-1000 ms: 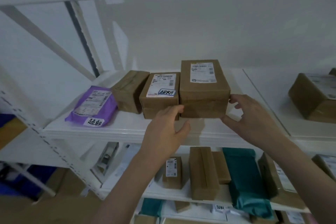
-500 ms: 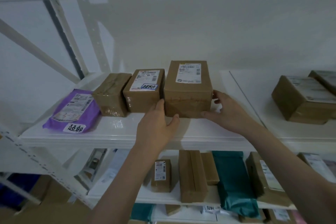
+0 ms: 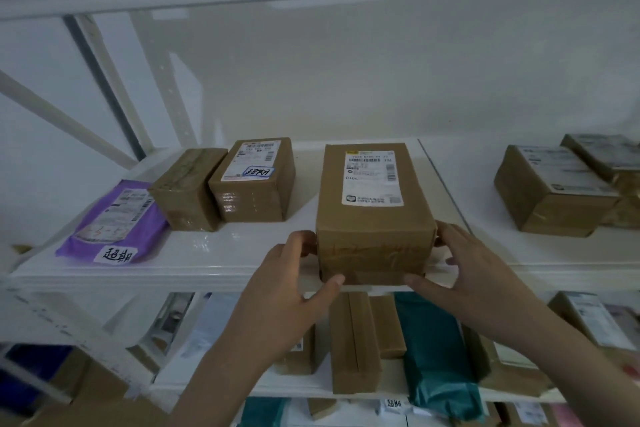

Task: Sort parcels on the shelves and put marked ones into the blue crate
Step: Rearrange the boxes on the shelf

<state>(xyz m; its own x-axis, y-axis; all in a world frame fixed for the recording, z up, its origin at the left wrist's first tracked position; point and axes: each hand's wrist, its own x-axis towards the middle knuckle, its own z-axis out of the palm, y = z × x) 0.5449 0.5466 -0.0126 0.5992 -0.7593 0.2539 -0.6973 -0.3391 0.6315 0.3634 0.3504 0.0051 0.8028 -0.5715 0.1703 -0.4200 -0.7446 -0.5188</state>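
A brown cardboard parcel (image 3: pixel 372 218) with a white shipping label sits at the front edge of the white upper shelf (image 3: pixel 207 260). My left hand (image 3: pixel 291 284) grips its left side, thumb under the front corner. My right hand (image 3: pixel 464 267) grips its right side, fingers curled round the edge. To the left stand a brown parcel with a handwritten marked sticker (image 3: pixel 254 182), a plain taped brown parcel (image 3: pixel 187 191), and a purple mailer bag (image 3: pixel 110 222) with a handwritten marked label. The blue crate is not clearly in view.
Two more brown parcels (image 3: pixel 554 191) lie on the shelf section to the right. The lower shelf (image 3: pixel 277 386) holds several brown boxes and a teal bag (image 3: pixel 436 357). A diagonal white brace (image 3: pixel 62 118) crosses the rack's left end.
Both hands have closed on the labelled parcel and drawn it forward to the shelf's front edge, away from the marked box beside it. The view has shifted closer.
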